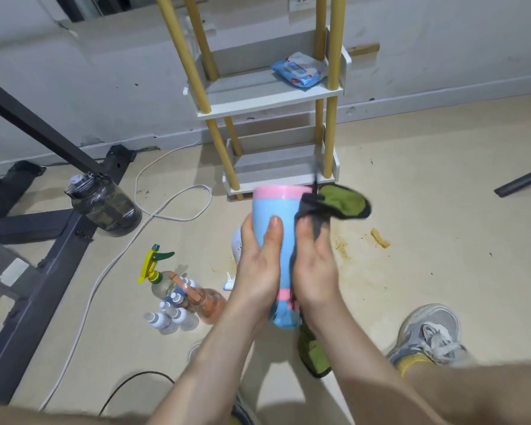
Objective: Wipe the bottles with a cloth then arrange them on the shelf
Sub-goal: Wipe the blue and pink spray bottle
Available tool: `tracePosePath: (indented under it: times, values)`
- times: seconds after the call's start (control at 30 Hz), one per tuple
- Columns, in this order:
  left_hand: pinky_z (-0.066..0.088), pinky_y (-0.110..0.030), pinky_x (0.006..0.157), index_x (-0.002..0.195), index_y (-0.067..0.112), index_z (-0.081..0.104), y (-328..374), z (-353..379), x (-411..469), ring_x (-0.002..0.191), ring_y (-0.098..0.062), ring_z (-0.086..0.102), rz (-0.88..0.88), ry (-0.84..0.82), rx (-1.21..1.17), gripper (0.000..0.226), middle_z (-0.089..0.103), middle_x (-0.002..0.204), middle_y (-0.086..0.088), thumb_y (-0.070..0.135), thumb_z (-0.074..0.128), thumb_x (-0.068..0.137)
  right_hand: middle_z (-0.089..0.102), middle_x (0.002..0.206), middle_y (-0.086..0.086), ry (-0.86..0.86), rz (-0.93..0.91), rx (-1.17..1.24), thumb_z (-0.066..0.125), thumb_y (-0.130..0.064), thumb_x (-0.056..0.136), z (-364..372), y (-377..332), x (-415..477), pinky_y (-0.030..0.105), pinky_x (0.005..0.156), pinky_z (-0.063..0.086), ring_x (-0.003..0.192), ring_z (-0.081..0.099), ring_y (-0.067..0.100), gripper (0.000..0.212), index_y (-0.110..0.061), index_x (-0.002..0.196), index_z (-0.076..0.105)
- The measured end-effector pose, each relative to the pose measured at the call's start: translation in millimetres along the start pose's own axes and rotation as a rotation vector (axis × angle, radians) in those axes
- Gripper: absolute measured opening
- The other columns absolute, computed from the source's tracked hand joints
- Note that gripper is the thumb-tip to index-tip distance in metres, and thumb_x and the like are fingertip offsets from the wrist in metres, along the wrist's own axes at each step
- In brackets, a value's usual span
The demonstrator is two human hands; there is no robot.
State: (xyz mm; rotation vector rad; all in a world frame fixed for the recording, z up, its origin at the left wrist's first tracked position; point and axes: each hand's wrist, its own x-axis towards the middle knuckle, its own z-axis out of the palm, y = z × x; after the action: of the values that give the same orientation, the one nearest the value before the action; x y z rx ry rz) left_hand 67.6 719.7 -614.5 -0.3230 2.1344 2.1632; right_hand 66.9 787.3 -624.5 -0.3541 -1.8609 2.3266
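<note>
No writing can be read anywhere. The blue wipes pack (299,70) on the far shelf (258,96) has a printed label, too blurred to make out. The small white bottles (172,317) on the floor (411,271), near left, carry bluish labels, equally illegible.

Shelf (252,90) ahead — wipes (298,70) on it | bottle (273,210) before shelf, cloth (341,200) at its right | spray bottles (178,289) on floor (411,210), my left

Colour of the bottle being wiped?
The bottle is light blue with pink bands near each end; head view.
</note>
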Motion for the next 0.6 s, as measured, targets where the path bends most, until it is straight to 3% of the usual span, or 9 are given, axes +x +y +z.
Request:
tracePosePath:
  times: [0.07,0.13,0.17,0.27,0.37,0.5,0.6]
  values:
    - [0.058,-0.034,0.083,0.136,0.028,0.043,10.7,-0.6,10.4,0.098,-0.015,0.07,0.025,0.031,-0.033,0.041,0.067,0.119,-0.004,0.048,0.045,0.1,0.051,0.142,-0.004,-0.063,-0.007,-0.069,0.045,-0.053,0.095,4.8,12.4,-16.8,0.029,0.115,0.032,0.136,0.044,0.011,0.034,-0.04,0.127,0.047]
    - [0.058,-0.036,0.083,0.135,0.022,0.046,19.1,-4.3,13.4,0.093,-0.015,0.07,0.041,0.067,-0.102,0.044,0.069,0.116,-0.007,0.048,0.045,0.1,0.045,0.147,0.0,-0.187,-0.008,-0.225,0.042,-0.046,0.094,7.4,18.2,-27.2,0.013,0.112,0.025,0.135,0.037,0.005,0.053,-0.022,0.141,0.045]
    - [0.058,-0.036,0.083,0.134,0.02,0.047,19.6,-6.1,12.7,0.09,-0.015,0.069,0.043,0.078,-0.125,0.044,0.069,0.112,-0.007,0.049,0.045,0.1,0.046,0.145,0.002,-0.229,0.016,-0.292,0.041,-0.04,0.097,9.1,14.7,-27.7,0.008,0.108,0.024,0.134,0.037,0.007,0.049,-0.017,0.14,0.046]
    - [0.057,-0.04,0.088,0.132,0.025,0.046,14.2,-8.4,8.1,0.094,-0.015,0.069,0.111,0.095,-0.017,0.051,0.069,0.108,-0.002,0.06,0.046,0.094,0.056,0.132,0.002,-0.106,0.132,-0.087,0.045,-0.035,0.103,13.0,-3.3,-15.5,0.024,0.108,0.035,0.13,0.049,0.02,0.016,-0.029,0.115,0.053]
    - [0.055,-0.05,0.092,0.125,0.031,0.049,3.9,-6.7,1.6,0.102,-0.023,0.069,0.055,0.062,-0.016,0.057,0.068,0.115,-0.004,0.072,0.045,0.086,0.065,0.118,0.001,0.04,0.28,0.078,0.043,-0.047,0.1,9.1,-16.2,5.1,0.041,0.102,0.048,0.114,0.061,0.023,0.027,-0.025,0.104,0.057]
    - [0.057,-0.045,0.09,0.123,0.027,0.056,-1.6,-7.8,-9.5,0.102,-0.022,0.07,-0.101,0.031,-0.166,0.063,0.067,0.12,-0.005,0.074,0.053,0.081,0.072,0.098,0.003,0.013,0.33,0.136,0.043,-0.04,0.104,-4.8,-36.0,36.5,0.038,0.083,0.057,0.086,0.069,0.02,0.032,-0.016,0.109,0.064]
    - [0.059,-0.04,0.069,0.123,0.01,0.057,6.1,-22.3,-4.4,0.087,-0.028,0.069,-0.153,0.135,-0.425,0.073,0.072,0.107,-0.013,0.066,0.059,0.076,0.076,0.099,0.008,0.018,0.381,0.346,0.044,-0.04,0.104,-31.5,-34.8,58.8,0.039,0.083,0.059,0.089,0.072,0.025,0.041,-0.008,0.117,0.066]
